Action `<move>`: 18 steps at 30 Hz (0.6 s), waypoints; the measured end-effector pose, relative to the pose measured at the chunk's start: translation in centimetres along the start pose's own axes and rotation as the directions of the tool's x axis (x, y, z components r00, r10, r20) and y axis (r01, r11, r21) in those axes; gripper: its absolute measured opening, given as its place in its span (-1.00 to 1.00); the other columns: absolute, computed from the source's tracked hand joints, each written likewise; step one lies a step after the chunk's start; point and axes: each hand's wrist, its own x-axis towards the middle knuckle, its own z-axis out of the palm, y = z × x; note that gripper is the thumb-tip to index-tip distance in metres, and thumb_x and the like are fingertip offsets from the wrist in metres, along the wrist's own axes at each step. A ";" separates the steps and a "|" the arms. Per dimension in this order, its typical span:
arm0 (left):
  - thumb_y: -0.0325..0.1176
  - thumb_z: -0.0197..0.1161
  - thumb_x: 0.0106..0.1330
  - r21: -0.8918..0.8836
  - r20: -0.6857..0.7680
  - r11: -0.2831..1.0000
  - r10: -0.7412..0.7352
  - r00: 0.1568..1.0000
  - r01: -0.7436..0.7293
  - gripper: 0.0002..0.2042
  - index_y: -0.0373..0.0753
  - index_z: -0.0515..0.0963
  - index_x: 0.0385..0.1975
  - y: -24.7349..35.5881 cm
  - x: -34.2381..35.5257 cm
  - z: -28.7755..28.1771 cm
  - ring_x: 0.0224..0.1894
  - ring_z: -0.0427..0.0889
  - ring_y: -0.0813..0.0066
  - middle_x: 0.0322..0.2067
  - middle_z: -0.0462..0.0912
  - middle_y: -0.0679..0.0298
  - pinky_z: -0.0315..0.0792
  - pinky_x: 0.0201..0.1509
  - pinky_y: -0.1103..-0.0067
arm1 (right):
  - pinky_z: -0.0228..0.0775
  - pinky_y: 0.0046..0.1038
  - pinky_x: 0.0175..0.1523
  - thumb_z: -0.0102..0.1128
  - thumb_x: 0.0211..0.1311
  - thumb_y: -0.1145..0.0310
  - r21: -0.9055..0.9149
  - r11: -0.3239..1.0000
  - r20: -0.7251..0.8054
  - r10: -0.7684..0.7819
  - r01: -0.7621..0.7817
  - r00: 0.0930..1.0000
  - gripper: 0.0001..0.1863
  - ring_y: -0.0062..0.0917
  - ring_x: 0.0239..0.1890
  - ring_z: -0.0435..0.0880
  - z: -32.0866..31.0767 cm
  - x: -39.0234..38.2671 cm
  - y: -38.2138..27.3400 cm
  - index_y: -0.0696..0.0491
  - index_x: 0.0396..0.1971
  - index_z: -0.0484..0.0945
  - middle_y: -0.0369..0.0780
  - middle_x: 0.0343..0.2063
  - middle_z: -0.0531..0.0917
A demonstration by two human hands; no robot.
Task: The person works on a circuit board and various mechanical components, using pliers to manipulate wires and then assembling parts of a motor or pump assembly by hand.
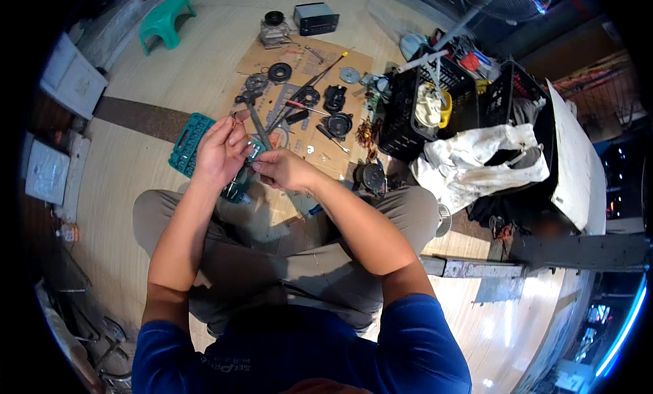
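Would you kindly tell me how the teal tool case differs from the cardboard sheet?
The teal tool case has moulded recesses; the cardboard sheet is flat and brown. The case is smaller than the sheet. The left hand hides part of the case, while loose parts dot the sheet. Both lie on the floor.

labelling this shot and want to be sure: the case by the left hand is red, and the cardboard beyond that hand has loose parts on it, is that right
Not quite: the case by the left hand is teal, not red, as the head view shows. The cardboard beyond that hand does have loose parts on it.
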 end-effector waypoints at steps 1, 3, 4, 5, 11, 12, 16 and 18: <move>-0.27 -0.07 0.42 0.037 0.073 0.998 -0.053 0.996 0.051 -0.73 -0.35 0.39 -0.08 0.4 -0.2 0.2 -0.62 0.26 0.69 -0.65 0.28 0.47 0.21 -0.50 0.67 | 0.08 -0.68 -0.61 0.03 0.33 0.33 -0.076 0.997 0.012 0.028 -0.027 1.000 -0.80 -0.76 -0.70 0.28 -0.7 0.2 -0.1 0.07 -0.48 0.51 -0.43 -0.72 0.36; -0.28 -0.08 0.42 0.078 0.149 0.991 -0.118 0.982 0.107 -0.74 -0.35 0.40 -0.10 0.9 -0.4 0.4 -0.66 0.20 0.71 -0.68 0.23 0.49 0.12 -0.58 0.70 | 0.11 -0.68 -0.58 0.06 0.32 0.33 -0.075 0.997 0.032 0.021 -0.019 0.999 -0.79 -0.78 -0.67 0.30 -2.3 0.3 -0.2 0.06 -0.51 0.54 -0.45 -0.71 0.38; -0.30 -0.07 0.42 0.174 0.133 0.976 -0.158 0.979 0.133 -0.75 -0.35 0.41 -0.13 1.0 -0.4 0.5 -0.69 0.18 0.72 -0.70 0.22 0.48 0.10 -0.61 0.71 | 0.12 -0.68 -0.56 0.06 0.31 0.33 -0.133 0.991 0.024 -0.011 0.014 1.000 -0.79 -0.78 -0.65 0.30 -2.9 0.4 -0.2 0.06 -0.51 0.55 -0.46 -0.69 0.40; -0.31 -0.06 0.41 0.269 0.114 0.950 -0.193 0.975 0.157 -0.77 -0.36 0.42 -0.15 1.1 -0.3 0.6 -0.71 0.15 0.73 -0.72 0.21 0.47 0.08 -0.63 0.72 | 0.13 -0.67 -0.54 0.07 0.30 0.34 -0.195 0.979 0.027 -0.058 0.062 0.998 -0.79 -0.79 -0.62 0.31 -3.5 0.5 -0.3 0.06 -0.51 0.57 -0.46 -0.68 0.42; -0.34 0.06 0.34 0.767 0.019 0.622 -0.271 0.962 0.160 -0.80 -0.30 0.53 -0.44 -0.3 -0.5 1.0 -0.68 0.33 0.68 -0.71 0.39 0.40 0.23 -0.63 0.68 | 0.21 -0.62 -0.44 0.15 0.22 0.34 -0.327 0.944 -0.131 -0.087 0.040 0.988 -0.84 -0.74 -0.57 0.36 -4.8 0.9 -0.2 0.12 -0.42 0.61 -0.43 -0.62 0.50; -0.35 0.05 0.35 0.887 -0.007 0.436 -0.309 0.951 0.148 -0.79 -0.31 0.53 -0.46 -0.5 -0.6 1.0 -0.69 0.33 0.68 -0.72 0.39 0.40 0.22 -0.63 0.68 | 0.30 -0.52 -0.38 0.16 0.17 0.33 -0.358 0.931 -0.185 -0.146 0.072 0.972 -0.82 -0.63 -0.55 0.44 -4.8 0.8 -0.4 0.13 -0.45 0.62 -0.30 -0.62 0.54; -0.38 0.03 0.35 0.989 -0.010 0.145 -0.207 0.978 0.041 -0.77 -0.33 0.50 -0.52 -2.1 -0.2 0.4 -0.70 0.34 0.70 -0.75 0.39 0.40 0.21 -0.64 0.68 | 0.38 -0.40 -0.31 0.16 0.13 0.30 -0.408 0.913 -0.288 -0.133 0.004 0.948 -0.78 -0.51 -0.52 0.52 -4.7 0.3 -0.9 0.16 -0.50 0.62 -0.15 -0.63 0.58; -0.37 0.02 0.36 0.997 0.075 0.044 -0.117 0.990 -0.071 -0.76 -0.32 0.50 -0.53 -2.9 0.1 -0.2 -0.70 0.34 0.70 -0.74 0.40 0.41 0.20 -0.65 0.68 | 0.38 -0.42 -0.34 0.15 0.15 0.31 -0.370 0.929 -0.299 -0.147 0.028 0.943 -0.78 -0.54 -0.52 0.51 -4.2 0.2 -1.0 0.17 -0.50 0.61 -0.16 -0.61 0.58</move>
